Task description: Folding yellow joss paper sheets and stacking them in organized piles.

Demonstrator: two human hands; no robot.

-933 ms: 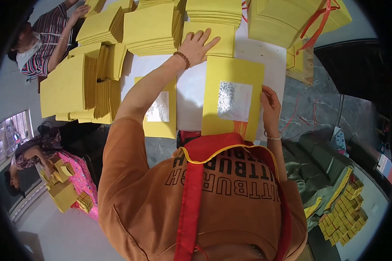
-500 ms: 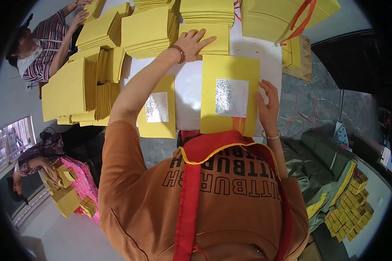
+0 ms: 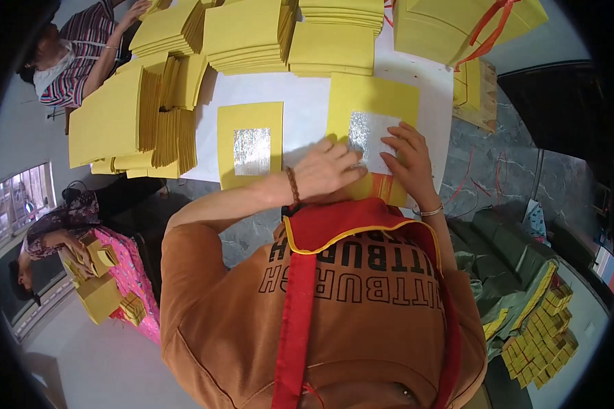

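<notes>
A yellow paper sheet (image 3: 373,90) with a silver foil square (image 3: 366,140) and a red-orange patch at its lower part lies before me on the table. My left hand (image 3: 326,170) is over its lower left edge, palm down, fingers loosely apart and reaching toward the foil. On the other side, my right hand (image 3: 411,162) has spread fingers resting at the foil's right edge. Neither hand grips anything I can see. A second yellow sheet (image 3: 222,146) with a similar silver square lies to the left, partly behind my left forearm.
Stacks of yellow paper (image 3: 331,49) line the far side, with taller stacks (image 3: 109,119) at left. A large yellow bundle with red ribbon (image 3: 491,34) stands far right. One person (image 3: 82,54) handles paper far left; another (image 3: 54,238) works at a pink-covered table (image 3: 133,286).
My left hand has come back from the far paper stack to the near sheet's lower left. My right hand has moved from beside the sheet onto its foil square.
</notes>
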